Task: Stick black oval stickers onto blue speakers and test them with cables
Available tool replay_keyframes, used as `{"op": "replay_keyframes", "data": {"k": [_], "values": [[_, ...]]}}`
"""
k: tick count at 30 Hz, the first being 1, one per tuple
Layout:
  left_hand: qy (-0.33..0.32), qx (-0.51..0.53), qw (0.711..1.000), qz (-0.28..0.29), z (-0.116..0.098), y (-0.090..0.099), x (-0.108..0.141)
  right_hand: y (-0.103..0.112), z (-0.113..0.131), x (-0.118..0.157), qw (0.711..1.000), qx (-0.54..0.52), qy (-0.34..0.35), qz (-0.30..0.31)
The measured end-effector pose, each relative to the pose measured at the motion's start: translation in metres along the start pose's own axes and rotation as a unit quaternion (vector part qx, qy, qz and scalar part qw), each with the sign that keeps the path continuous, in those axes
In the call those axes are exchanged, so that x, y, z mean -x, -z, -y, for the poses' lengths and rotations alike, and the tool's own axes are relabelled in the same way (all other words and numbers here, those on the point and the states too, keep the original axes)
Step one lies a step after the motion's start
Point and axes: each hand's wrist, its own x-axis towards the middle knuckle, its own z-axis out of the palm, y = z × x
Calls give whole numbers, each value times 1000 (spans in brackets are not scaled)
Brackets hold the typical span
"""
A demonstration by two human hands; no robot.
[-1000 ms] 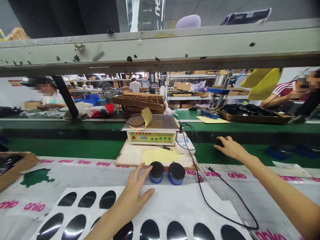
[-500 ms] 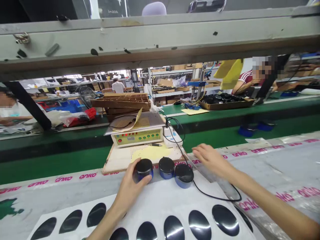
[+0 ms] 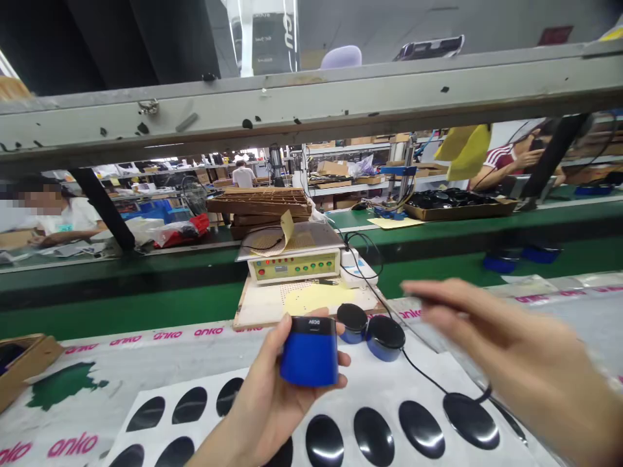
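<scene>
In the head view, my left hand (image 3: 272, 395) is wrapped round a small round device (image 3: 310, 353) with a blue body and black top. It is lifted and tilted, so a side port marked DC5V faces me. My right hand (image 3: 506, 350), smeared by motion, is raised to the right with fingers pinched; a dark piece like a cable end shows between them. A black cable (image 3: 422, 371) loops up toward that hand. Two similar devices, one nearer (image 3: 386, 338) and one behind (image 3: 352, 322), stand just beyond my left hand, touching or nearly so.
A white sheet with black oval stickers (image 3: 324, 441) covers the front. Behind stands a control box (image 3: 294, 266) with buttons on a board (image 3: 263, 305). A beam (image 3: 341, 97) crosses overhead. More blue devices (image 3: 501, 261) sit on the green belt (image 3: 428, 259). Co-workers are beyond.
My left hand has picked the device up off the sheet and brought it nearer, turning its port side toward me. My right hand has come closer to the camera. The view has shifted left.
</scene>
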Motion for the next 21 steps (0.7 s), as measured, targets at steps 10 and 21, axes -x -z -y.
{"op": "replay_keyframes", "data": {"k": [10,21], "values": [[-61,-142,985,-75,10,-3,11,-40,50,17,989,35,144,29],[-301,-587,751,-38,23,20,10,-53,36,50,997,8,71,19]]}}
